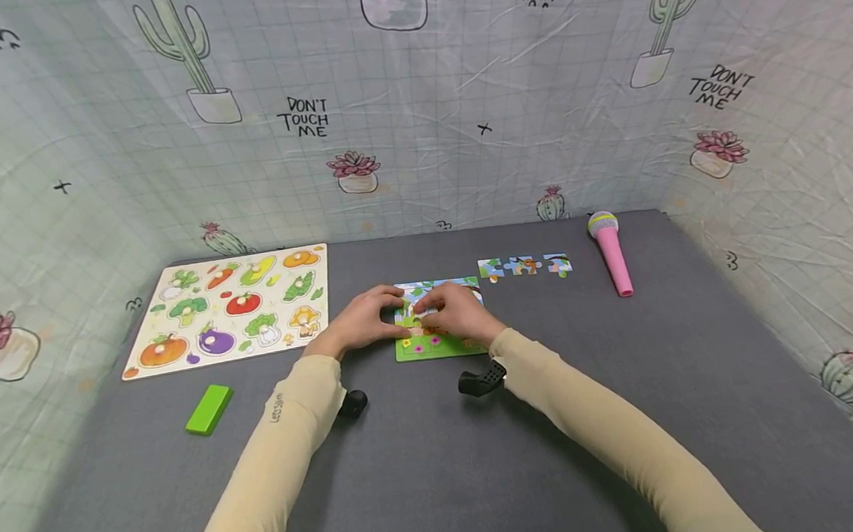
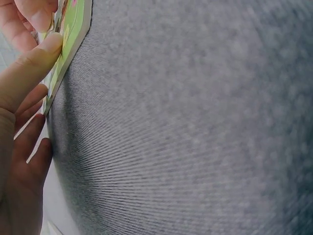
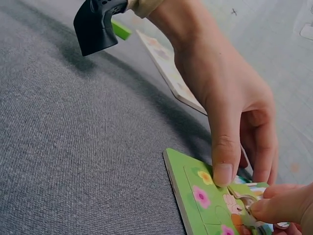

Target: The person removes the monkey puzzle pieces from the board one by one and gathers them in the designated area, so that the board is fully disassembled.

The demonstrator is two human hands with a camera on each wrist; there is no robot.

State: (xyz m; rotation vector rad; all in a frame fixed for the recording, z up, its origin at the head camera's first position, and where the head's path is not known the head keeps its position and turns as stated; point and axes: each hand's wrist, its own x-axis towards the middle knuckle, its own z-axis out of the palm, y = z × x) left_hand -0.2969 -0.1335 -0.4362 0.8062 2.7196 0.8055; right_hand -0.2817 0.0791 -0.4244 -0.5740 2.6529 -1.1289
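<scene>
A small jigsaw puzzle board [image 1: 439,350] with a green, flowered picture lies in front of me, partly covered by both hands. My left hand [image 1: 365,319] holds its left side, the thumb pressing on the picture and the fingers along the edge. Over the middle of the board, my right hand [image 1: 462,310] pinches a puzzle piece [image 3: 246,199], which sits tilted among the other pieces in the right wrist view. Right of the board, several loose puzzle pieces [image 1: 524,266] lie in a row.
At the left back is a vegetable peg board [image 1: 209,326], and nearer lies a green block [image 1: 209,410]. A pink toy microphone [image 1: 612,255] rests at the right back. Printed cloth [image 1: 413,92] hangs behind the grey table [image 1: 428,483].
</scene>
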